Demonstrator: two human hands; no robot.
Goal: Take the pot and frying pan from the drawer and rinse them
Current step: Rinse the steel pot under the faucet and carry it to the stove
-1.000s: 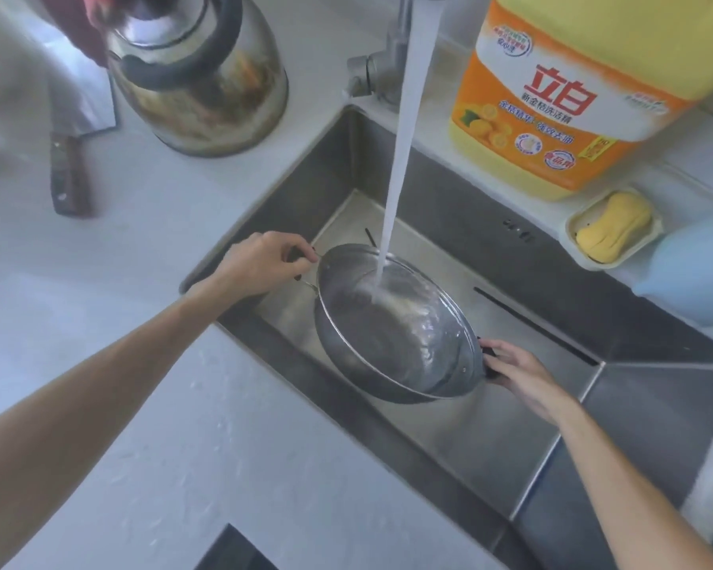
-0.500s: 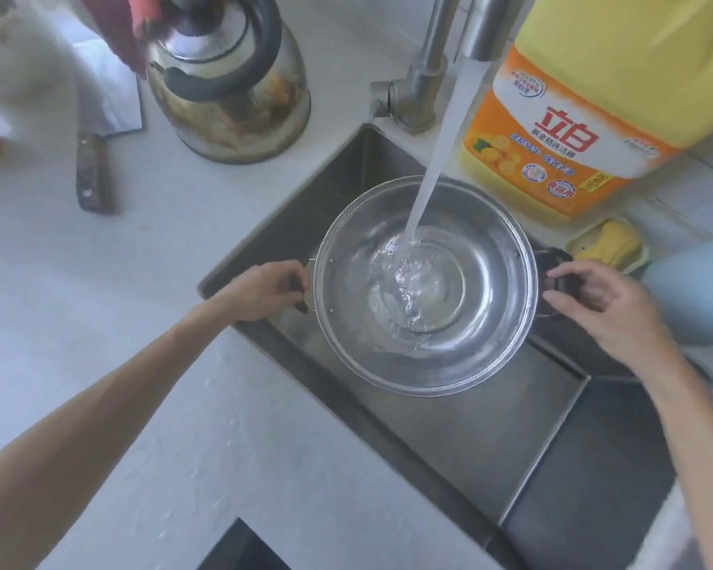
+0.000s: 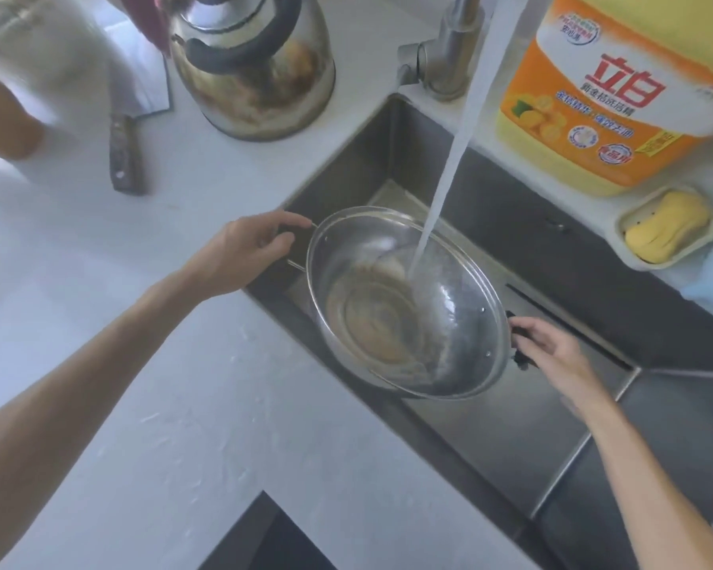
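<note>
A shiny steel pot (image 3: 371, 322) with two black side handles hangs tilted over the sink (image 3: 511, 429), its right side lower. My left hand (image 3: 243, 248) grips the left handle at the sink's edge. My right hand (image 3: 552, 347) holds the right handle lower down. A stream of water (image 3: 449, 166) from the tap (image 3: 449, 55) falls into the pot and swirls across its inner wall. No frying pan is in view.
A steel kettle (image 3: 256, 76) with a black handle stands on the white counter (image 3: 182, 405) behind the sink, beside a cleaver (image 3: 126, 129). A big orange and yellow detergent jug (image 3: 618, 88) and a soap dish (image 3: 667, 232) sit at the sink's back right. A dark hob corner (image 3: 272, 540) lies near me.
The pot was level and raised under the tap half a second ago. Now it is tipped down to the right and lower in the sink, with my right hand dropped along with it.
</note>
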